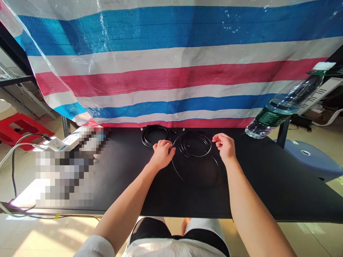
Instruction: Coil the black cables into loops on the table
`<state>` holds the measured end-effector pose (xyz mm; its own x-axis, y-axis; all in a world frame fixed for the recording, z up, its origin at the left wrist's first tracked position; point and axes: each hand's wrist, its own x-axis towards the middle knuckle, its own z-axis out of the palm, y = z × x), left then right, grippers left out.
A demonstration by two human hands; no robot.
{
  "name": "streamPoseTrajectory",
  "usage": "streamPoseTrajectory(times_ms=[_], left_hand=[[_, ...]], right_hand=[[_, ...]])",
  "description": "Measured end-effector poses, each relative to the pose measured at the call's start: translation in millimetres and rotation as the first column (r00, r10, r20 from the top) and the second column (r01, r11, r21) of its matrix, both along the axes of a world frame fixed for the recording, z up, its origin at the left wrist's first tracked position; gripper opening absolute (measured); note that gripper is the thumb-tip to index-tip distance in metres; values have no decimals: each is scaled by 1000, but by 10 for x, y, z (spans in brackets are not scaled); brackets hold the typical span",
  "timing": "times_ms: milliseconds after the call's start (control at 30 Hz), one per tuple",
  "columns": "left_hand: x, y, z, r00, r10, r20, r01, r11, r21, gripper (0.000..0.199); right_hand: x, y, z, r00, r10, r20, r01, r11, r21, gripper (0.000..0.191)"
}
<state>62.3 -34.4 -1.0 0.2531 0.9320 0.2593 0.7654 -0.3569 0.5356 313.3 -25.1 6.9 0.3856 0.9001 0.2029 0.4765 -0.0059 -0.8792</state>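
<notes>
Two coils of thin black cable lie near the back of the black table. My left hand (162, 154) is between them, its fingertips at the lower right edge of the left coil (146, 141). A strand of the right coil (197, 156) passes by its thumb and forefinger, which close around it. From there a loose end (179, 174) runs toward the front. My right hand (225, 145) is raised beside the right coil's right edge, fingers curled in a pinch. Whatever is between those fingertips is too small to make out.
On the right, a clear water bottle (284, 101) with a green label stands at the table edge. A white power strip (76, 137) and a blurred patch lie left. A striped plastic sheet (171, 60) hangs behind. A red stool (21, 126) and blue stool (311, 157) flank the table.
</notes>
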Motion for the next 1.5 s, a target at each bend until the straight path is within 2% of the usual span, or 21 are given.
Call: streamPoseTrajectory(times_ms=[100,200,267,367,433,467,533,600,700,767,867,933,1000,1067,1133,1200,1267,1333,1400,1500], left_hand=[[-13,19,1,995,93,18,-93,996,0,16],[-27,31,12,985,168,27,-168,986,-1,17],[-34,35,15,982,187,28,-187,982,-3,17],[-38,40,11,982,185,29,-185,983,-3,16],[-37,43,7,983,182,27,-182,983,-8,14],[-36,45,5,983,182,26,-182,983,-12,12],[-33,48,5,982,185,27,-185,983,-16,10],[-32,50,5,982,188,33,-187,982,-12,10],[-37,53,7,980,191,52,-191,982,-6,10],[-46,51,15,979,193,67,-193,981,-1,11],[-61,30,47,981,172,87,-175,984,31,18],[-63,-2,77,989,112,94,-119,990,74,29],[-51,-42,103,996,15,84,-24,994,111,38],[-27,-72,119,996,-54,66,47,993,110,38],[-3,-78,128,997,-43,67,37,995,96,31],[3,-57,142,993,47,112,-60,992,112,23],[-19,-24,173,966,167,195,-193,973,124,17],[-55,-6,218,930,251,269,-281,956,80,27],[-80,-17,260,924,239,300,-251,968,2,38],[-70,-76,280,944,86,319,-68,995,-68,38]], right_hand=[[83,-36,78,993,47,112,-18,969,-245,19],[102,-96,142,964,232,134,-139,860,-490,20],[90,-134,162,949,310,49,-233,802,-551,20],[78,-160,171,941,332,-69,-312,767,-561,19],[89,-153,175,955,262,-136,-294,798,-526,14],[99,-144,179,968,190,-165,-247,839,-485,10],[121,-121,187,971,-7,-237,-77,938,-339,5],[137,-97,198,920,-181,-348,138,980,-146,9],[130,-75,229,813,-278,-512,373,923,91,20],[96,-76,261,786,-238,-571,414,888,200,22],[-15,-101,304,815,-91,-572,337,878,339,20],[-126,-129,304,858,-20,-513,262,876,404,18],[-247,-163,269,910,23,-415,171,889,424,19],[-348,-191,201,943,110,-315,30,912,410,23],[-409,-203,119,938,242,-250,-131,910,393,30],[-429,-191,44,918,340,-203,-242,888,391,38],[-427,-164,-6,923,354,-148,-270,874,405,43],[-427,-137,-29,941,327,-80,-266,867,421,44],[-444,-126,-37,956,295,-6,-263,862,433,44],[-467,-138,-30,980,177,91,-199,874,443,46]])
